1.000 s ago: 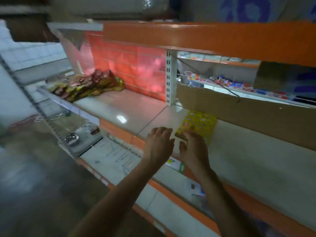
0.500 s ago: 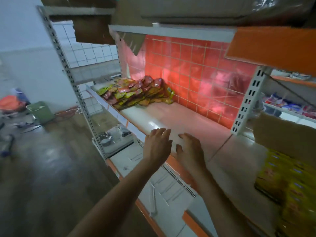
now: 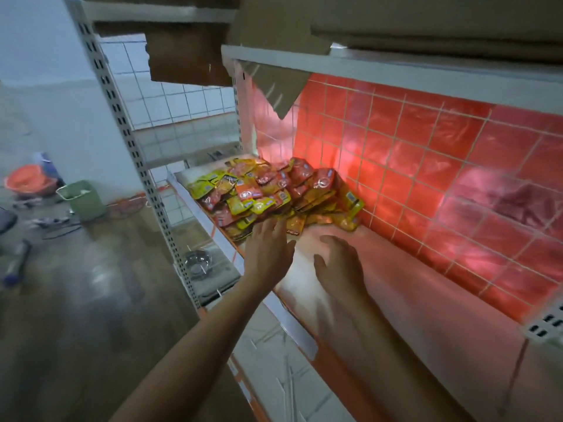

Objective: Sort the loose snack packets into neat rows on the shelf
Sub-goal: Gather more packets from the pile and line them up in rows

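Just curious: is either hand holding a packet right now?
No. Both the left hand and right hand are open and empty, reaching toward the packet pile.

Orange tiled back wall (image 3: 426, 166); wet grey floor (image 3: 76, 300); green bin (image 3: 83, 201); white tiled wall (image 3: 170, 99).

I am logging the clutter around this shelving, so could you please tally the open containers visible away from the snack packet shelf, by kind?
Green rectangular plastic bin: 1
Orange round plastic basin: 1
Shiny round metal bowl: 1
Total: 3
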A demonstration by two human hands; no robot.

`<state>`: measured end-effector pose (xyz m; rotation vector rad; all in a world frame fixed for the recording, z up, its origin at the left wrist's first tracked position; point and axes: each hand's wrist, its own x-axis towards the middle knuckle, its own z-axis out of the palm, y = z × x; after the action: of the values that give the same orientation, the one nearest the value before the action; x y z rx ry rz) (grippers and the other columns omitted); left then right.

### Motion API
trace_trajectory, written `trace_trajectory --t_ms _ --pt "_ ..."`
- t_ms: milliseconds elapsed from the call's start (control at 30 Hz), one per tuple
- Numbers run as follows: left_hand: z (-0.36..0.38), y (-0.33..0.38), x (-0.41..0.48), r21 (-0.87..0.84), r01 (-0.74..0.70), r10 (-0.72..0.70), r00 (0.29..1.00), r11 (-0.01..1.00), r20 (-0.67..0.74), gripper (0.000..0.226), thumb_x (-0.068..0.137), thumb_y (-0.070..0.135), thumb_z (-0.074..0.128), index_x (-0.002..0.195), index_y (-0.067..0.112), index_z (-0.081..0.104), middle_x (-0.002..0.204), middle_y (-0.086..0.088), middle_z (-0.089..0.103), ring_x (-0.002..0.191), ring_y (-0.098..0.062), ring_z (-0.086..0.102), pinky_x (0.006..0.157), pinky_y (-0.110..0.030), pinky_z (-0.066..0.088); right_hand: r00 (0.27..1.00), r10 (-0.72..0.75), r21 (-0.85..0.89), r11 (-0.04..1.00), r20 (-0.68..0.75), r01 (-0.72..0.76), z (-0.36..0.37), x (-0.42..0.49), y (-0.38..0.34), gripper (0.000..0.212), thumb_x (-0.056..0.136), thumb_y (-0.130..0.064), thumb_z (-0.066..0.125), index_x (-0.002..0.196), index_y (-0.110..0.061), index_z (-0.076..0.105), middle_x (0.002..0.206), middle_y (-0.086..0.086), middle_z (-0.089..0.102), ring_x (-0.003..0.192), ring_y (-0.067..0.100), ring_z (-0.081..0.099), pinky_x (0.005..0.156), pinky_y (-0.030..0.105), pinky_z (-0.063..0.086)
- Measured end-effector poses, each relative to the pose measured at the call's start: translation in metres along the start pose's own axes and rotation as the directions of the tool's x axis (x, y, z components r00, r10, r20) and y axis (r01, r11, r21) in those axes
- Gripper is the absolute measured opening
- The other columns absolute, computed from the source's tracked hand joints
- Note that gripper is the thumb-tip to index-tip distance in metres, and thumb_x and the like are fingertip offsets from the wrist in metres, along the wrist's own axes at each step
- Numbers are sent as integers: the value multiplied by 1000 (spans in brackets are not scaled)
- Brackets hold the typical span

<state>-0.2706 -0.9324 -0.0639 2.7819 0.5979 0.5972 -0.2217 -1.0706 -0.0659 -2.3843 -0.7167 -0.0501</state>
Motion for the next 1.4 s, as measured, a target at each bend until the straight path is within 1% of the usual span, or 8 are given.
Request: trace_trajectory --t_ms 200,333,700,833,1000,1133,1267,1400 --pt "2 -69 84 -44 78 -79 997 996 -18 38 91 16 52 127 6 52 124 -19 56 111 -38 50 86 -43 42 993 78 76 995 -85 -71 44 80 -33 37 87 -14 60 123 -4 58 121 16 61 114 33 54 96 35 38" --pt "3 -112 134 85 -82 86 996 993 -33 54 73 -12 49 122 8 57 122 -16 58 106 -40 52 75 -43 45 973 169 99 983 -159 -155 63 140 -55 37 88 -20 62 123 -9 58 120 12 62 116 30 53 96 34 39" --pt "22 -169 205 161 -403 368 906 901 207 32 95 15 46 124 26 56 131 9 55 130 -25 40 91 -42 41 896 409 -3 910 -173 -415 94 232 -66 33 91 -36 58 115 -14 64 100 10 70 94 28 64 83 34 53" --pt "26 -178 216 47 -470 461 878 882 132 34 92 15 42 115 25 64 121 10 64 122 -24 49 87 -40 44 878 437 -19 893 -194 -449 101 244 -65 31 87 -34 64 110 -14 66 103 9 70 98 30 64 84 36 52" --pt "28 -178 228 -188 -519 524 851 834 -26 36 87 29 40 95 17 74 88 -4 72 85 -26 66 65 -34 53 859 474 291 864 -193 -411 97 249 -56 21 84 -18 67 103 -7 67 93 11 69 89 27 64 75 30 48" --pt "22 -158 230 -395 -474 444 879 787 -171 29 91 33 49 94 15 72 81 -3 71 73 -23 65 59 -28 47 792 473 540 812 -385 -222 79 237 -55 12 86 -8 63 97 -7 66 85 5 65 82 22 61 72 27 42" --pt "19 -127 230 -610 -306 292 948 731 -126 29 91 29 45 84 9 66 66 0 63 59 -17 54 55 -28 34 648 577 702 707 -497 -91 54 222 -45 10 86 -5 61 86 -15 62 70 -2 57 70 15 51 65 27 40" --pt "30 -93 222 -734 -225 350 936 641 19 33 92 28 48 59 21 44 50 10 41 49 -11 43 53 -32 29 597 673 804 589 -437 -76 37 192 -26 15 84 -7 66 76 -19 65 71 -1 62 71 16 54 70 31 43"
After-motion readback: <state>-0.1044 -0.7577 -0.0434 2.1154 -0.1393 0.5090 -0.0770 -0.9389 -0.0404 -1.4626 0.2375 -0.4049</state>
